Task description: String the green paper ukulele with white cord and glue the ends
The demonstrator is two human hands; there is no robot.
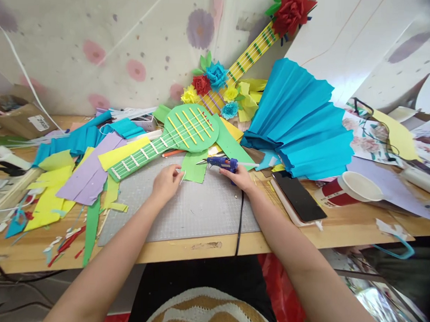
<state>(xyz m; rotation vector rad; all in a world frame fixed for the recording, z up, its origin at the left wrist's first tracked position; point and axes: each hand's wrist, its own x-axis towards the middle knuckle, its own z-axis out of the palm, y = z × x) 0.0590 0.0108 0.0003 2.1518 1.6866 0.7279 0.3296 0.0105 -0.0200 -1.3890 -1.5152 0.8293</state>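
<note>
My right hand (240, 177) is wrapped round a blue hot glue gun (220, 162), its nozzle facing left and a pale glue stick at its back. My left hand (167, 181) is closed in a pinch on a small white strip (182, 177), left of the nozzle. Just beyond both hands lies a green paper guitar (193, 127) with yellow bars, white strings and white strips along its neck. A piece of green paper (194, 168) lies beneath the nozzle, on the grey cutting mat (202, 212).
Behind stands a yellow paper guitar (253, 51) with paper flowers. A pleated blue paper fan (302, 122) is at right, near a black phone (299, 195) and a paper cup (349, 189). Purple paper (89, 170) and scraps cover the left. The gun's cord (240, 224) crosses the table edge.
</note>
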